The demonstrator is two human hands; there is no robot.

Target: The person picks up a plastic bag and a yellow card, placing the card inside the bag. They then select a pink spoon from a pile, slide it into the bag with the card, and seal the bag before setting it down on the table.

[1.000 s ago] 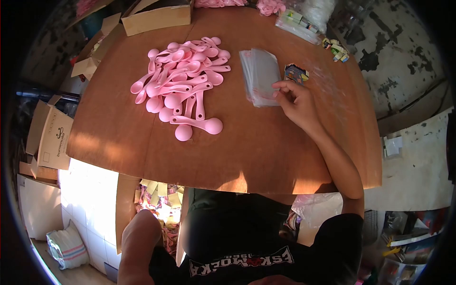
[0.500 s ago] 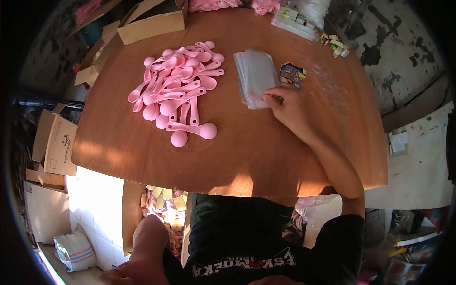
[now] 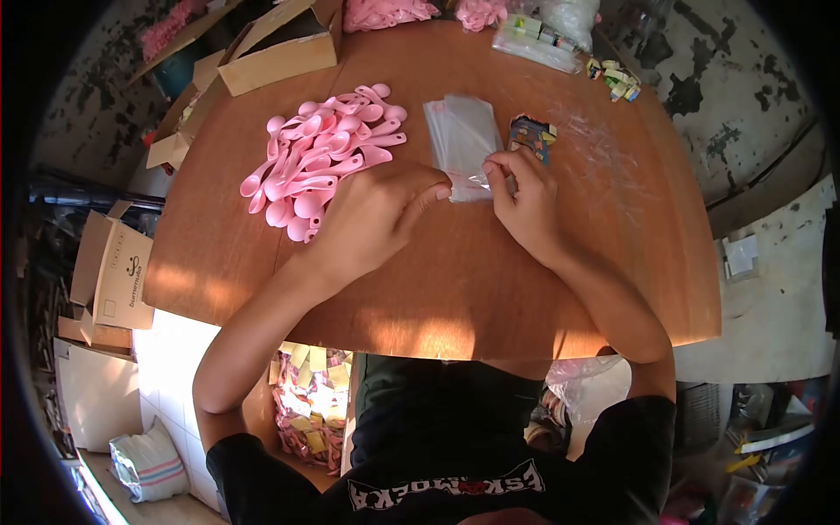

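Left grip (image 3: 372, 214): reaching in from the near left, passing over the near right part of the pink spoons (image 3: 324, 144); held with thumb and forefinger tips close together at the near left corner of the clear bags (image 3: 461, 131); cannot tell whether pinching any plastic.
Right grip (image 3: 528, 199): reaching in from the near right; pinching the near right edge of the clear bags between thumb and forefinger.
Clear bags: lying in a loose, slightly fanned stack on the surface (image 3: 402, 297), right of the pink spoons; glinting between both sets of fingertips.
Pink spoons: heaped on the left of the surface, overlapping in many directions; partly hidden at the near right.
Printed packet (image 3: 530, 131): lying just right of the clear bags, beyond the right grip.
Far edge: lined with pink bundles (image 3: 389, 13), plastic packs (image 3: 535, 44) and, farther right, small yellow-green pieces (image 3: 619, 85).
Far left: occupied by an open cardboard box (image 3: 284, 74).
Below the near edge: filled with pink pieces and yellow cards (image 3: 311, 398), brightly sunlit in part.
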